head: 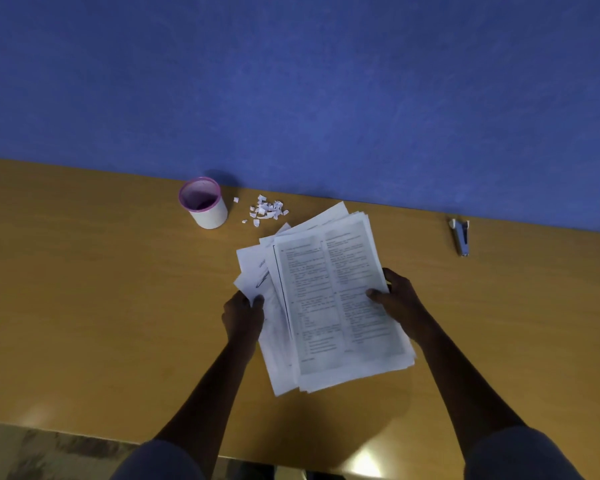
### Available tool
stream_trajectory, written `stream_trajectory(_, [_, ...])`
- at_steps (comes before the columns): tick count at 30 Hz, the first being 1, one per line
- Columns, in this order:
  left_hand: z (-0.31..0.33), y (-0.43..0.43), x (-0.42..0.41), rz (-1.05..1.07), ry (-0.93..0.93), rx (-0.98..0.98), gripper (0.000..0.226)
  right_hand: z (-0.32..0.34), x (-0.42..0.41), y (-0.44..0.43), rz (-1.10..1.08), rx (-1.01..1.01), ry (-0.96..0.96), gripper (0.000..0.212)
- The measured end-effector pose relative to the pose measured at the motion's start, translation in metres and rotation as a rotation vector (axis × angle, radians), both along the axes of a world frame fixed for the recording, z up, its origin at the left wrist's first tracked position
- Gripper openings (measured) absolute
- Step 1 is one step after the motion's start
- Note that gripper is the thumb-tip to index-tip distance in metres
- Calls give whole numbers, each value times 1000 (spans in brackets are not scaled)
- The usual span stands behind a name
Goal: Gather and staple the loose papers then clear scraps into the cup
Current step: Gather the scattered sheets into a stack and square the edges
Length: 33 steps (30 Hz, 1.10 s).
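White papers (329, 299), unevenly fanned, are grasped at their side edges by the left hand (243, 315) and right hand (397, 299), each grip clenched on them. Scraps (265, 209) lie on the bench (101, 289) beside the cup (205, 204); the stapler (460, 237) sits well apart.

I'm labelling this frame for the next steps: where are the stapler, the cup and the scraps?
stapler (461, 238): head view, middle of its blue body.
cup (211, 216): head view, white outer wall.
scraps (266, 208): head view, centre of the pile.

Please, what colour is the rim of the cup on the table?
The cup has a pink-purple rim over a white body; the head view shows it.
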<state>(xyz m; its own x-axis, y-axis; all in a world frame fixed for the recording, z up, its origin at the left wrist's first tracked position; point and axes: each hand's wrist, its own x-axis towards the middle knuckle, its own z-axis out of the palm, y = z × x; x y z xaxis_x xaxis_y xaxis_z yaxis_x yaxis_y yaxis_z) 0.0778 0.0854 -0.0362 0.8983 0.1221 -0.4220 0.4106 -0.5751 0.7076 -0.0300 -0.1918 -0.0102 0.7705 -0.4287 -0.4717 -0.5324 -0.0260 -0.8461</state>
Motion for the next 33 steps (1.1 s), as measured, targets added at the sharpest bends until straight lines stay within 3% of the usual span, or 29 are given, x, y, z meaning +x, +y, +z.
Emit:
stream_trajectory(10, [-15, -1, 8, -103, -185, 16, 48, -6, -1, 4, 33, -38, -27, 38])
stream_trajectory(14, [-9, -7, 4, -32, -106, -40, 56, -9, 3, 9, 79, -89, -10, 38])
stream_trajectory(20, [-12, -13, -3, 88, 74, -342, 32, -11, 4, 18, 150, -113, 40, 40])
stream_trajectory(23, [-8, -14, -5, 113, 110, -463, 32, -16, -1, 24, 160, -109, 62, 40])
stream_trajectory(26, [-5, -13, -7, 81, 147, -573, 47, -16, -4, 30, 129, -95, 74, 41])
stream_trajectory(30, [-12, -11, -8, -31, 158, -551, 72, -14, -6, 36, 77, -90, 93, 40])
stream_trajectory(33, [-14, -12, -11, -65, 186, -586, 68, -10, -1, 39, 110, -279, 120, 41])
